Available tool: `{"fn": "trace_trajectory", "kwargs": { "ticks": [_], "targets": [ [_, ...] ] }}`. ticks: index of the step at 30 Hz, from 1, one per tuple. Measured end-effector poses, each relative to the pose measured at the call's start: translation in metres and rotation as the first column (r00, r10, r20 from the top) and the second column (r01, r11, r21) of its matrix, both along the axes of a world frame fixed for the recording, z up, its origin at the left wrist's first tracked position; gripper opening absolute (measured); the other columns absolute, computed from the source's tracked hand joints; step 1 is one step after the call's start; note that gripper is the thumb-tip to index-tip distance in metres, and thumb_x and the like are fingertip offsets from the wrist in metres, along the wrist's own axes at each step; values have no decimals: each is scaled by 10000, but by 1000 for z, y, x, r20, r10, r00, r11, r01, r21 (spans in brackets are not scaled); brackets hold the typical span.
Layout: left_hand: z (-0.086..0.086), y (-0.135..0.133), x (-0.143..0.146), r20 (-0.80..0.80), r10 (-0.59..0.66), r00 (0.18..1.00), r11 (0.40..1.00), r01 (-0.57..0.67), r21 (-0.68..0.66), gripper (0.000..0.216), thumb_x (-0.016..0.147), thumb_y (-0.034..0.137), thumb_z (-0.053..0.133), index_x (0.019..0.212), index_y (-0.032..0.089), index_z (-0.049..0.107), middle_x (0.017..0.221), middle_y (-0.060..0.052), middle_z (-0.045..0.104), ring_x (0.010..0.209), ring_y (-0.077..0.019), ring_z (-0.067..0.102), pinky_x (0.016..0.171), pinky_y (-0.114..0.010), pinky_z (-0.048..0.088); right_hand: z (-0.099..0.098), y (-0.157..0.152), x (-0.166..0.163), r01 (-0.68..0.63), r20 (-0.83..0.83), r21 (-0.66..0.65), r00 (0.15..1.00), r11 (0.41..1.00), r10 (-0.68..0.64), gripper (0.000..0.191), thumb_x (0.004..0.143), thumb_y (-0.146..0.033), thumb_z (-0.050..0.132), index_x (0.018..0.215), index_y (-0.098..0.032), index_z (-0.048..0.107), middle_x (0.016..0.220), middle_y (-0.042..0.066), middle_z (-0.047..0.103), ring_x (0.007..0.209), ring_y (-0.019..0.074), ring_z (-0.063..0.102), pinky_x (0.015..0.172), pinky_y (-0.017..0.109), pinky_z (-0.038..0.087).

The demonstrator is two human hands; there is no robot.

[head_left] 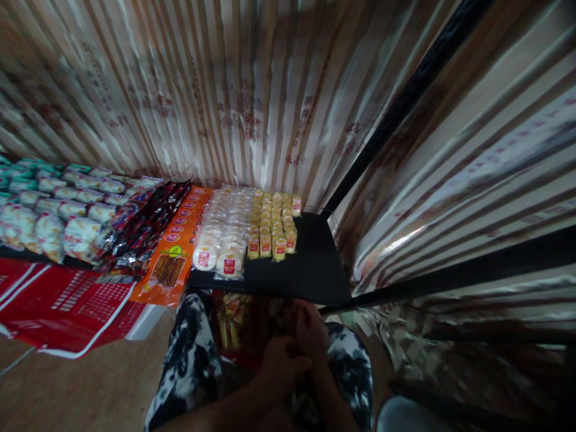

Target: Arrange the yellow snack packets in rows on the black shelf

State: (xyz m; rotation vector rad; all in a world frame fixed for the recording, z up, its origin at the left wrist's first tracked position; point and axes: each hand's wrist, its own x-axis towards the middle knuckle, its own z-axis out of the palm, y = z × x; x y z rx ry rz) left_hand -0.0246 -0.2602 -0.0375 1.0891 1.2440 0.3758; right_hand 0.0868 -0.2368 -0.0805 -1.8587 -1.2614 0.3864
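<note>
My left hand (284, 359) is curled between my knees, close below and beside my right hand (310, 329). My right hand is closed as well, at the right side of a red bag or box (245, 358) under the shelf edge. Dim light hides what either hand's fingers hold. Inside the red container lie yellow-wrapped packets (231, 321). Just above, on the black shelf (288, 279), stand rows of small yellow packs (272, 225). Left of them are clear-wrapped white round crackers (229, 258).
Further left lie an orange snack strip (168, 270), dark shiny packets (144, 222) and several rows of white packets (83, 234). Red printed sheeting (67, 306) hangs below. Black frame bars (405, 108) and striped sheeting (252, 90) enclose the back and right.
</note>
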Motion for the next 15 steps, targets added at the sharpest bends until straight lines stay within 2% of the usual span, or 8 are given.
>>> {"fn": "trace_trajectory", "kwargs": {
  "ticks": [3, 5, 8, 10, 12, 15],
  "targets": [
    [-15, 0, -8, -15, 68, 998, 997, -69, -32, 170, 552, 216, 632, 694, 124, 640, 664, -16, 639, 652, -152, 547, 572, -232, 406, -11, -2, -9, 12, -43, -97, 999, 995, -17, 268, 766, -327, 378, 807, -209, 615, 846, 64, 675, 788, 196, 614, 747, 325, 466],
    [-26, 2, -11, 64, 72, 995, 997, -71, -24, 176, 583, 259, 624, 700, 128, 630, 665, -14, 628, 658, -149, 547, 591, -233, 414, -13, 3, -12, 18, -32, -124, 999, 992, -22, 257, 759, -319, 370, 773, -216, 604, 817, 58, 671, 769, 199, 605, 737, 325, 457],
    [-43, 8, -12, 211, 22, 977, 1000, -25, 11, 203, 643, 299, 578, 730, 119, 612, 673, -8, 605, 649, -130, 532, 608, -227, 416, -15, 11, -9, 26, 7, -143, 1000, 989, -25, 220, 729, -291, 370, 689, -225, 575, 738, 49, 654, 727, 200, 586, 718, 323, 445],
    [-55, 13, -10, 234, -45, 971, 999, 37, 38, 204, 667, 294, 563, 749, 112, 607, 689, -8, 602, 658, -123, 525, 624, -223, 419, -20, 10, -5, 28, 4, -167, 1000, 986, -28, 216, 718, -285, 372, 674, -227, 576, 727, 48, 653, 725, 201, 586, 732, 329, 441],
    [-68, 20, -6, 159, -103, 982, 994, 97, 43, 197, 720, 279, 514, 753, 111, 611, 713, -19, 618, 687, -134, 541, 649, -233, 433, -29, 5, -2, 24, -31, -216, 999, 976, -32, 239, 722, -290, 377, 722, -221, 606, 777, 54, 670, 752, 208, 600, 758, 343, 443],
    [-86, 36, -3, -65, -66, 996, 997, 69, 43, 248, 776, 179, 392, 836, 125, 627, 869, -64, 663, 817, -167, 585, 767, -272, 450, -49, -1, -5, 6, -97, -282, 995, 959, -35, 299, 740, -281, 380, 865, -198, 639, 931, 75, 677, 865, 227, 612, 811, 366, 442]
  ]
}}
